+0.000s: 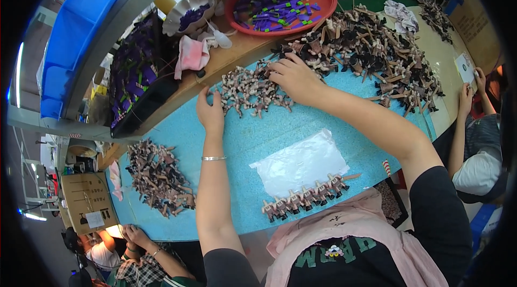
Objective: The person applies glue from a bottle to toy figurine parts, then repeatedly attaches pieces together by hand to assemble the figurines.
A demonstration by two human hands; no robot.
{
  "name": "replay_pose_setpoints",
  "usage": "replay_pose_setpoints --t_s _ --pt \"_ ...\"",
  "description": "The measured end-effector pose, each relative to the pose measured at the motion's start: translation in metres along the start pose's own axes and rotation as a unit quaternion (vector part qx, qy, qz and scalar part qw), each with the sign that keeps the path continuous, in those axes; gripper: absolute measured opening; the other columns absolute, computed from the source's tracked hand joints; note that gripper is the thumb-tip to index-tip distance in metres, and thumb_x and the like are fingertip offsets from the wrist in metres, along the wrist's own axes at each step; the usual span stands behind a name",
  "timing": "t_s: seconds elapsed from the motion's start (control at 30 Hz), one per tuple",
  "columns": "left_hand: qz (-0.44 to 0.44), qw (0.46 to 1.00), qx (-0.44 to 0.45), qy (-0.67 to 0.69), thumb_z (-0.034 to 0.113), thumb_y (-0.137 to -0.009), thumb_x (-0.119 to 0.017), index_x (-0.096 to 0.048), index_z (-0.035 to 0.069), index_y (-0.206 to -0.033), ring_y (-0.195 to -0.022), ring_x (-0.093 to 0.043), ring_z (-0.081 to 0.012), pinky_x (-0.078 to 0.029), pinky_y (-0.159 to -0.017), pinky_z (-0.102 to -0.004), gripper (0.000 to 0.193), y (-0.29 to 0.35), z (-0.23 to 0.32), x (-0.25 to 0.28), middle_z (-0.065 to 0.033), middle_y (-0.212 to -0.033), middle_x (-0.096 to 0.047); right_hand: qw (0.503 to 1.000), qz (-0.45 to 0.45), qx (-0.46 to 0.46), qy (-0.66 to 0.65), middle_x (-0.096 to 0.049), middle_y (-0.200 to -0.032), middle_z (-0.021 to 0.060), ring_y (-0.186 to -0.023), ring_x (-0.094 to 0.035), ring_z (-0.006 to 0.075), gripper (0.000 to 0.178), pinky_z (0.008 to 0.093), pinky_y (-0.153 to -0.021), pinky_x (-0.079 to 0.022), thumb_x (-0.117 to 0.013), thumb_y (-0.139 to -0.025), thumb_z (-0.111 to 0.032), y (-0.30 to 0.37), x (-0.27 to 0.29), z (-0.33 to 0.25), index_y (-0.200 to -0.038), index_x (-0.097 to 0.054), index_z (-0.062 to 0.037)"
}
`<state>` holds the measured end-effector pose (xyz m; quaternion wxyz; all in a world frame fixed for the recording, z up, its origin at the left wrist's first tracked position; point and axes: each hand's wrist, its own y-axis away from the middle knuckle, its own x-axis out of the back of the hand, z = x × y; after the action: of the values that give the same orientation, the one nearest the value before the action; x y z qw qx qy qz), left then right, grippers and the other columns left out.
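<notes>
A heap of small pale-and-brown toy figure parts point(249, 90) lies on the blue tabletop between my two hands. My left hand point(210, 108) is at the heap's left edge, its thumb and fingers apart and cupped toward the parts. Palm down, my right hand point(297, 79) rests at the heap's right side with fingers spread; I see nothing gripped in it. Close to my body, a row of several toy figures point(304, 199) lies side by side along the lower edge of a crinkled white sheet point(301, 160).
A large mound of brown-and-black figures point(371, 50) covers the far right; another pile point(161, 176) lies left. Beyond the wooden ledge point(221, 68) sit a red basin point(329, 2) of purple-and-green pieces and a black tray point(141, 112). Other people work at both sides.
</notes>
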<state>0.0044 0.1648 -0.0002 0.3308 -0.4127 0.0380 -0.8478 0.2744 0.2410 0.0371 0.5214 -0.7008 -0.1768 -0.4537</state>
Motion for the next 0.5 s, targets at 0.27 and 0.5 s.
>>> replay_pose_setpoints --t_s 0.27,0.5 --pt "-0.080 0.982 -0.061 0.162 0.022 -0.086 -0.061 -0.047 0.000 -0.128 -0.116 -0.051 -0.0324 -0.038 -0.099 -0.0397 0.049 0.045 0.064 -0.021 -0.0194 -0.124 -0.054 0.998 -0.017 0.003 -0.055 -0.056 -0.115 0.0116 -0.114 -0.050 0.0296 0.020 0.0443 -0.102 -0.035 -0.064 -0.074 -0.007 0.023 0.029 -0.004 -0.093 -0.063 -0.0046" --pt "-0.169 0.956 -0.037 0.238 0.023 -0.091 -0.056 -0.035 -0.003 -0.138 -0.130 -0.038 -0.0318 -0.029 -0.108 -0.0383 0.057 0.072 0.071 0.000 -0.0209 -0.139 -0.040 0.998 -0.041 -0.008 -0.047 -0.056 -0.101 0.0099 -0.099 -0.053 0.0264 0.016 0.0387 -0.087 -0.040 -0.066 -0.072 -0.007 0.047 0.051 -0.034 -0.086 -0.063 -0.0034"
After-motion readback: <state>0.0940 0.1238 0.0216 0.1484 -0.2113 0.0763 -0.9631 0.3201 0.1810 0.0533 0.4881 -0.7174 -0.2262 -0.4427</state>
